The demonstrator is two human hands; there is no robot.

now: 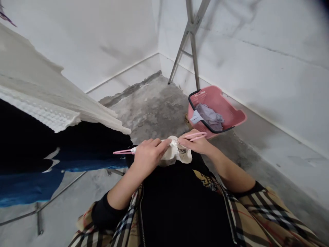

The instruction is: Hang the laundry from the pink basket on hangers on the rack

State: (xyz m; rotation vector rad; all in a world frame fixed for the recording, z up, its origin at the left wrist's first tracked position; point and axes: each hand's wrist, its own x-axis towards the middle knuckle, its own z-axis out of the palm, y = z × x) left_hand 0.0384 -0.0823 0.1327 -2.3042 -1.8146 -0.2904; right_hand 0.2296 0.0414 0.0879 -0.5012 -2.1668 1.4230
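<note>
White crumpled fabric (174,152) is bunched in front of the person's chest in the head view, held up between both hands above a black top. Thin arms of a pink plastic hanger (123,151) stick out on either side of the bundle, though the middle of the hanger is buried in the cloth. The left hand (149,154) has its fingers curled closed over the near side of the fabric, gripping it beside the hanger's left arm. The right hand (191,143) is closed too, its fingers pressed onto the far side of the bundle, with the other pink arm running out just past them.

Ahead and to the right, a pink plastic laundry basket (226,109) with a black rim sits tilted on a bare concrete floor (154,109), holding a grey-lilac garment (209,116). Metal stand legs (190,44) rise behind it against the white wall (269,68). To the left hang a white padded sheet (46,99) and dark blue cloth (28,185). Checked sleeves (267,212) cover both forearms' upper ends.
</note>
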